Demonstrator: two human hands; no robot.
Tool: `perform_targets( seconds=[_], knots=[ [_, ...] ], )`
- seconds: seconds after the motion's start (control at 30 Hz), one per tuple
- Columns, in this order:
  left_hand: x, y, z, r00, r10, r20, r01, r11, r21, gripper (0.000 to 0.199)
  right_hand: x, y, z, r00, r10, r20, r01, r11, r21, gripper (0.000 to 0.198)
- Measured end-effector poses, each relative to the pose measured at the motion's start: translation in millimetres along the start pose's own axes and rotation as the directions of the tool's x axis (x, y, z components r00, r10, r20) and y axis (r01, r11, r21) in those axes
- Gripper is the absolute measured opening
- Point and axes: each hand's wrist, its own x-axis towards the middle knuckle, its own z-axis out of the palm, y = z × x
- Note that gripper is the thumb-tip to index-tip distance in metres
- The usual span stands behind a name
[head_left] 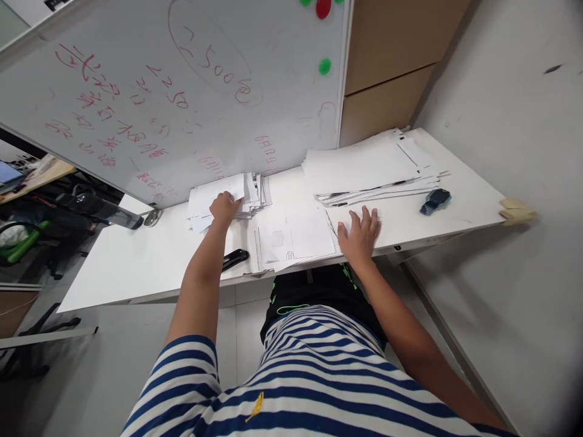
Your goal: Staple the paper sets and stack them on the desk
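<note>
— Where are your hands, reckoned from the stapler?

— My left hand is beyond it, toward the whiteboard, fingers curled down onto the small pile of papers, gripping its near edge. That pile sits right at the foot of the whiteboard, so there is no room behind it.

— And the other?

— My right hand lies to the right of the stapler, flat and spread on the white table, holding nothing. Its fingertips are just short of the big spread stack of sheets.

— What lies between them?

— A loose printed sheet, just right of the stapler; its near corner reaches the table's front edge.

— How close is that edge?

— The stapler itself is near the front edge. My right wrist crosses it.

— Any open room?

— Left of the stapler the tabletop is bare out to its left end. Far right of it, past the big stack, a small blue device lies near the table's right end, which meets the grey wall, with a wad of tan tape at the corner.
</note>
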Motion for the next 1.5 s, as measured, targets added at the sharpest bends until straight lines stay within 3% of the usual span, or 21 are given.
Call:
perform_targets(
  seconds=[0.17, 0.33, 0.47, 0.57, 0.67, 0.73, 0.8, 0.87, 0.93, 1.0, 1.07, 1.2, 1.3, 1.4, 1.5],
  knots=[
    [1, -1, 0, 1.000, -0.007, -0.014, 0.007, 1.000, 0.014, 0.036, 0, -1, -1, 1.000, 0.009, 0.013, -0.009, 1.000, 0.010, 0.048],
    [-4, -4, -10, 0.999, -0.046, 0.010, 0.046, 0.999, -0.018, 0.041, 0, -1, -1, 1.000, -0.002, -0.006, 0.002, 1.000, 0.011, 0.047],
    [-8, -7, -26, 0.993, -0.119, -0.023, 0.113, 0.981, -0.157, 0.042, 0, 1, 1, 0.999, -0.023, -0.024, 0.024, 1.000, 0.009, 0.046],
    [-14, -7, -38, 0.988, -0.123, -0.097, 0.081, 0.929, -0.361, 0.045, -1, 3, 3, 0.999, -0.038, -0.031, 0.038, 0.999, 0.014, 0.045],
    [-33, 2, -56, 0.980, -0.124, -0.156, -0.018, 0.727, -0.686, 0.049, 0, 4, 3, 0.998, -0.039, -0.039, 0.041, 0.998, 0.055, 0.046],
    [-60, 13, -72, 0.979, -0.112, -0.171, -0.096, 0.484, -0.870, 0.056, 1, 1, -1, 1.000, -0.022, -0.021, 0.025, 0.988, 0.151, 0.049],
    [-96, 27, -88, 0.987, -0.041, -0.153, -0.138, 0.250, -0.958, 0.062, 4, -7, -10, 0.997, -0.001, 0.074, -0.025, 0.937, 0.348, 0.058],
    [-135, 40, -100, 0.989, 0.039, -0.140, -0.142, 0.055, -0.988, 0.064, 8, -22, -25, 0.970, -0.045, 0.238, -0.109, 0.797, 0.594, 0.069],
    [-172, 52, -106, 0.988, 0.091, -0.123, -0.111, -0.126, -0.986, 0.063, 10, -40, -43, 0.915, -0.172, 0.364, -0.194, 0.604, 0.773, 0.081],
    [-200, 62, -104, 0.989, 0.135, -0.057, -0.018, -0.278, -0.960, 0.061, 12, -59, -60, 0.863, -0.274, 0.423, -0.264, 0.468, 0.843, 0.096],
    [-218, 69, -97, 0.988, 0.153, 0.031, 0.091, -0.398, -0.913, 0.062, 11, -75, -74, 0.825, -0.294, 0.483, -0.358, 0.389, 0.849, 0.098],
    [-238, 76, -79, 0.973, 0.133, 0.191, 0.232, -0.548, -0.804, 0.064, 4, -94, -90, 0.776, -0.272, 0.570, -0.514, 0.252, 0.820, 0.067],
    [-247, 77, -71, 0.961, 0.112, 0.253, 0.271, -0.577, -0.770, 0.060, -1, -101, -90, 0.781, -0.209, 0.589, -0.546, 0.230, 0.806, 0.054],
    [-254, 71, -71, 0.959, 0.091, 0.267, 0.270, -0.573, -0.774, 0.055, -3, -101, -86, 0.811, -0.128, 0.571, -0.520, 0.287, 0.804, 0.050],
    [-256, 58, -72, 0.968, 0.026, 0.250, 0.223, -0.552, -0.804, 0.052, -3, -96, -85, 0.854, -0.075, 0.515, -0.445, 0.406, 0.798, 0.051]
  ],
)
